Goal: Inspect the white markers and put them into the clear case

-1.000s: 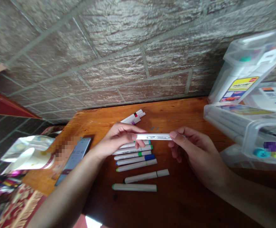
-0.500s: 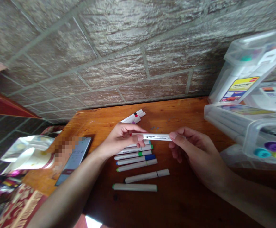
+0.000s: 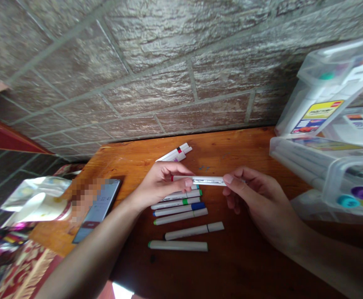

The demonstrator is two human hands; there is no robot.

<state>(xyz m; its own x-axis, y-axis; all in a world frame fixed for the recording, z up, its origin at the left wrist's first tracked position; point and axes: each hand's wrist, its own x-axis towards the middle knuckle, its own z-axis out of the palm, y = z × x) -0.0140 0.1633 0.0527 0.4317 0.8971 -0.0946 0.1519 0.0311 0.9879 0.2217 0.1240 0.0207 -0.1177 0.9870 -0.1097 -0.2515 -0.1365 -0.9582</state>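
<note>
Both my hands hold one white marker [image 3: 206, 180] level above a wooden table [image 3: 231, 149]. My left hand [image 3: 161, 182] pinches its left end, where a thin red band shows at the fingers. My right hand [image 3: 256, 199] pinches the right end between thumb and forefinger. Under the left hand lies a row of several white markers [image 3: 178, 206] with green, blue and grey ends. Two more white markers [image 3: 186, 238] lie nearer to me, apart from that row.
Two further markers [image 3: 176, 153] lie by the stone wall [image 3: 156, 70]. Clear plastic marker cases [image 3: 327, 137] stand open at the right, coloured caps showing inside. A phone [image 3: 98, 207] and a foil packet [image 3: 36, 199] lie at the table's left edge.
My left hand has slid a little along the marker's left end, and a red band now shows there. My right hand has kept still.
</note>
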